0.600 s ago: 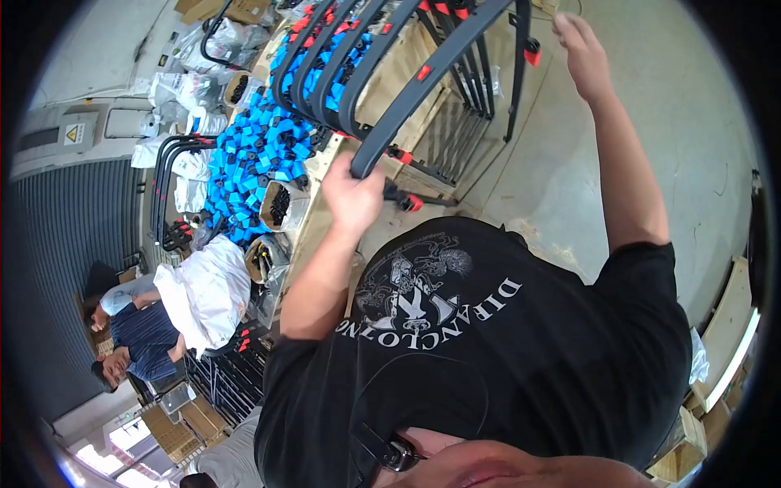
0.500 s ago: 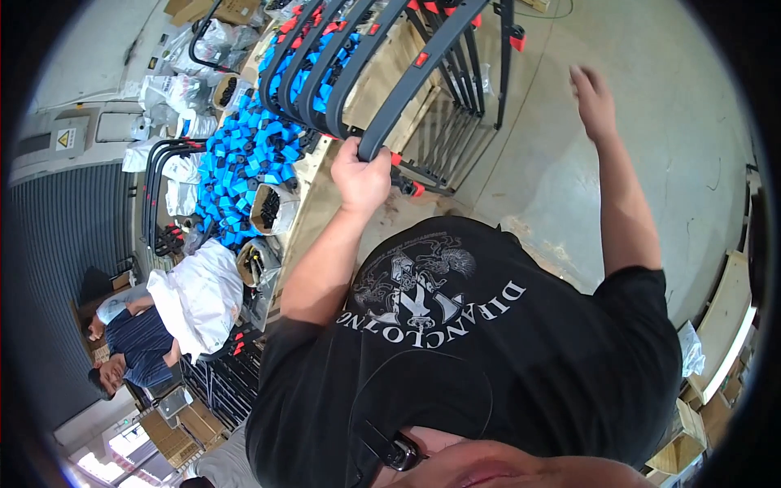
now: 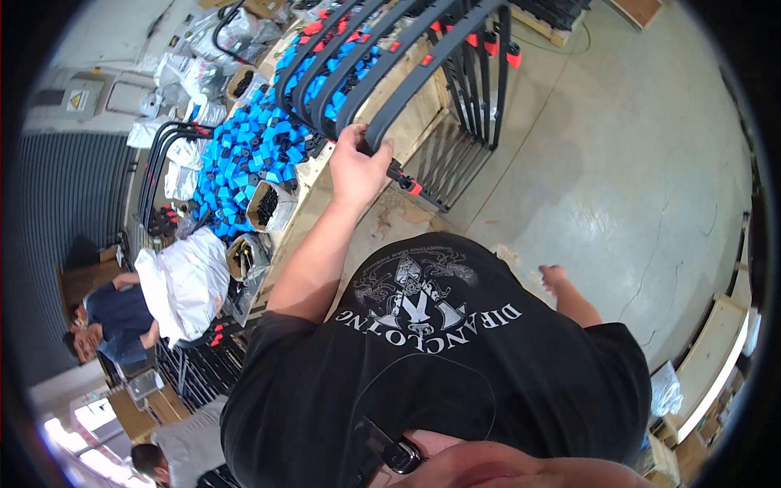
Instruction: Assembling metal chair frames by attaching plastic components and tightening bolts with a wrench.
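Left hand [image 3: 355, 167] is raised ahead of the person, fingers curled around the lower end of a dark curved bar [image 3: 423, 69]; the grip is closed on it. Right hand [image 3: 553, 276] hangs low at the person's right side, just above the concrete floor [image 3: 634, 163], holding nothing; its fingers look loosely bent, though the view is too small to say how far they are spread.

Nearest is the person's black printed shirt [image 3: 431, 358], filling the lower middle. To the near left, another person in a dark blue top [image 3: 114, 313] sits beside a white bag [image 3: 183, 281], well apart from the person's hands.

The held bar is the rightmost of a row of like dark curved bars [image 3: 342, 57], which lie side by side and run up to the far edge. Red clips [image 3: 480, 41] sit on several of them at the far end, and one red clip [image 3: 413, 187] shows just right of the left hand. Right of the hand, a black metal rack [image 3: 464, 146] stands on the floor.

Left of the bars, a heap of blue plastic parts [image 3: 248, 150] covers a wooden bench [image 3: 325, 175]. Two rolls of tape [image 3: 264, 207] lie at the near edge of the heap. Farther left, clear plastic bags [image 3: 191, 73] are piled by the wall.
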### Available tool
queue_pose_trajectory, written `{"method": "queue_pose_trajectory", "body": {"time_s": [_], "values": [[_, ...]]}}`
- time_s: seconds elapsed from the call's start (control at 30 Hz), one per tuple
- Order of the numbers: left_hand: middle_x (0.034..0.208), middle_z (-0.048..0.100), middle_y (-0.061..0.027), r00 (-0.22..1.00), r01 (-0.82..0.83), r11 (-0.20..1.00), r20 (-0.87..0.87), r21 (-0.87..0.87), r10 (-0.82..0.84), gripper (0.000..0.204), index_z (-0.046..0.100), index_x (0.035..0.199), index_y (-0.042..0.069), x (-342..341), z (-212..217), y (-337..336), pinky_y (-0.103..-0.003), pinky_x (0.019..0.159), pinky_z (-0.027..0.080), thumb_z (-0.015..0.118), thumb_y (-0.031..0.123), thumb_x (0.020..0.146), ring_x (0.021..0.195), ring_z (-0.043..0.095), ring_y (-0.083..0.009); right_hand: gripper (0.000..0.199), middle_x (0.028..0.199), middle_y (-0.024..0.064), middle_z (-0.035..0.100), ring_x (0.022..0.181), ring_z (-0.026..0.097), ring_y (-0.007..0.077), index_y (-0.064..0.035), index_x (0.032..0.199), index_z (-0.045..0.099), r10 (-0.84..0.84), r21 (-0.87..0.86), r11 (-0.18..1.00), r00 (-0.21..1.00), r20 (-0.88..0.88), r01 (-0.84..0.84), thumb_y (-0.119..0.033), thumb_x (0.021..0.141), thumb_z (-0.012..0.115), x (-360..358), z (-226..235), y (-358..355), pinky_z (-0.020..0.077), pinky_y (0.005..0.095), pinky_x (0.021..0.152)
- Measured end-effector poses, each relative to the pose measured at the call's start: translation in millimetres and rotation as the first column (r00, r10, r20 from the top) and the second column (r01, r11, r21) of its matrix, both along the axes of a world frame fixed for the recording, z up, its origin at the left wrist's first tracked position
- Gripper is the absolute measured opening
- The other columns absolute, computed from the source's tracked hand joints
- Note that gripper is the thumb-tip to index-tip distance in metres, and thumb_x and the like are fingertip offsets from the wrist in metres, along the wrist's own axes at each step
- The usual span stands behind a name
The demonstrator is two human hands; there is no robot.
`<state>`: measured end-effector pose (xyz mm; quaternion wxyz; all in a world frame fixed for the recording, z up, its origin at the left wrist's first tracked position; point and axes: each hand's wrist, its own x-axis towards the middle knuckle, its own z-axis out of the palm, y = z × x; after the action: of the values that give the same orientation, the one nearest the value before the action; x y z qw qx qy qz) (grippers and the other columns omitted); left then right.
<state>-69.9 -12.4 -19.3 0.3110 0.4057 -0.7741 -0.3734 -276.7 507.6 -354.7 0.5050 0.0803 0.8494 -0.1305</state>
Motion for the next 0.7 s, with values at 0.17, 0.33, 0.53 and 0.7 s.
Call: {"method": "queue_pose_trajectory", "body": {"time_s": [0.17, 0.33, 0.53, 0.7], "values": [[0.096, 0.067, -0.0129, 1.000, -0.007, 0.978, 0.025, -0.211, 0.013, 0.045, 0.063, 0.114, 0.002, 93.6, -13.5, 23.8, -0.039, 0.082, 0.055, 0.081, 0.027, 0.082, 0.088, 0.067, -0.0259, 0.047, 0.076, 0.0189, 0.071, 0.059, 0.069, 0.0329, 0.0009, 0.089, 0.070, 0.376, -0.163, 0.914, 0.927, -0.005, -0.372, -0.045, 0.088, 0.061, 9.1, -23.5, -116.2, 0.0570, 0.0463, 0.061], [0.100, 0.071, -0.0169, 0.728, -0.075, 0.974, 0.679, 0.215, -0.094, 0.040, 0.068, 0.112, 0.010, 265.7, -124.7, 89.3, -0.047, 0.083, 0.055, 0.070, 0.038, 0.084, 0.094, 0.069, -0.0364, 0.046, 0.106, 0.0226, 0.070, 0.110, 0.065, 0.0390, -0.0046, 0.115, 0.066, 0.903, -0.284, 0.298, 0.365, -0.225, -0.911, -0.042, 0.095, 0.049, 6.7, -12.9, -256.3, 0.0511, 0.0532, 0.096], [0.111, 0.071, -0.0236, 0.588, -0.632, 0.636, 0.809, 0.442, 0.022, 0.048, 0.073, 0.105, -0.001, 434.7, -221.2, 255.2, -0.047, 0.093, 0.053, 0.065, 0.042, 0.084, 0.106, 0.068, -0.0381, 0.042, 0.118, 0.0197, 0.067, 0.115, 0.061, 0.0384, -0.0108, 0.124, 0.063, 0.508, -0.042, -0.813, -0.671, -0.540, -0.581, -0.038, 0.094, 0.052, 28.0, -48.0, -371.5, 0.0487, 0.0519, 0.100], [0.103, 0.073, -0.0237, 0.464, -0.885, 0.258, 0.786, 0.388, 0.410, 0.046, 0.075, 0.093, -0.002, 517.4, -216.1, 406.6, -0.048, 0.092, 0.053, 0.062, 0.042, 0.086, 0.103, 0.068, -0.0385, 0.041, 0.113, 0.0194, 0.068, 0.108, 0.064, 0.0371, -0.0095, 0.122, 0.064, 0.212, 0.067, -0.954, -0.814, -0.540, -0.293, -0.037, 0.093, 0.054, 137.5, -17.3, -445.0, 0.0508, 0.0513, 0.094]]}}
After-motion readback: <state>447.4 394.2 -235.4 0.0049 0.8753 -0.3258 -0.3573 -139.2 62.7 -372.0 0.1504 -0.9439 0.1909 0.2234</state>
